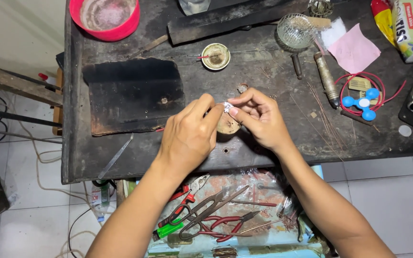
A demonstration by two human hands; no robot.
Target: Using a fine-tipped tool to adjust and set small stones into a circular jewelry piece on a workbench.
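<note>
Dark, scarred wooden counter (120,157) standing on a white tiled floor; surface scorched and crowded.

Both hands are meeting over the counter's middle, pinching a small sparkling silver piece (227,106), possibly a ring, though it is too small to tell. The left hand (190,136) is closing its thumb and forefinger on one side of the piece; the right hand (260,117) is gripping the other side with its fingertips, remaining fingers curled in. Two-sided grip appears to be steadying the piece for close work. The piece is hovering just above a small round wooden block (229,125), likely serving as a rest.

Working outward:
- A charred black slab (132,93) is lying just left of the hands.
- A small round dish (215,56) is sitting behind them; a cut-glass bowl (296,31) further right.
- Thin wires (323,114) are fanning out beside the right hand, within easy reach.
- A blue spinner (363,103) is resting inside a red wire loop (362,93); pink paper (353,50) behind.
- A red bowl (105,16) is occupying the far left corner.
- Tweezers (115,156) are lying near the front edge.
- An open drawer (225,246) below is holding pliers (187,191) and shears (206,212), kept close under the wrists.
</note>
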